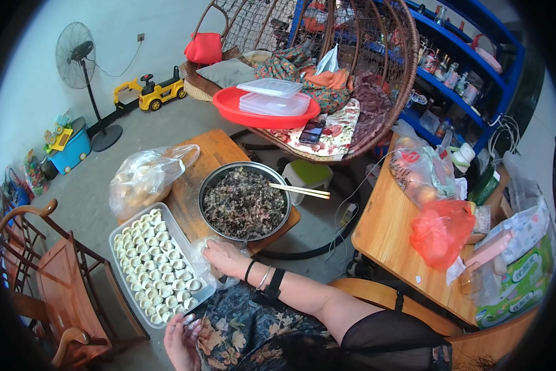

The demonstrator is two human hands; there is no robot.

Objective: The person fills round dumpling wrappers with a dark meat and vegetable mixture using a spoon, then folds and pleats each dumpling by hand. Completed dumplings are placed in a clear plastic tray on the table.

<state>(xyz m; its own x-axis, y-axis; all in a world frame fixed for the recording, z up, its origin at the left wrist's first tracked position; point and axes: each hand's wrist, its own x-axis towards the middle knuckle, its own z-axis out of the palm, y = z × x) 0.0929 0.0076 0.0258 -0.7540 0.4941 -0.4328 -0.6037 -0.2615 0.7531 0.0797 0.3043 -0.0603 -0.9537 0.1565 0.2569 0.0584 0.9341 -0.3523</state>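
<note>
Rows of small folded dumplings (155, 264) fill most of a clear plastic tray (195, 273), whose right side has a bare strip. My right hand (222, 256) reaches into a thin clear plastic bag (203, 259) between the tray and a steel bowl; what its fingers touch is hidden. Dark minced filling (243, 201) fills the steel bowl (288, 204), and a pair of chopsticks (301, 189) rests over its right rim. My left hand (184, 341) is at the tray's near corner, fingers curled; whether it holds anything is unclear.
The bowl stands on a small wooden table (185, 185) beside a bulging plastic bag (141, 181). A red basin (222, 104) with plastic containers (274, 99) lies on a hanging wicker chair. Right, a wooden table (384, 232) bears several bags. Wooden chairs (69, 278) stand left.
</note>
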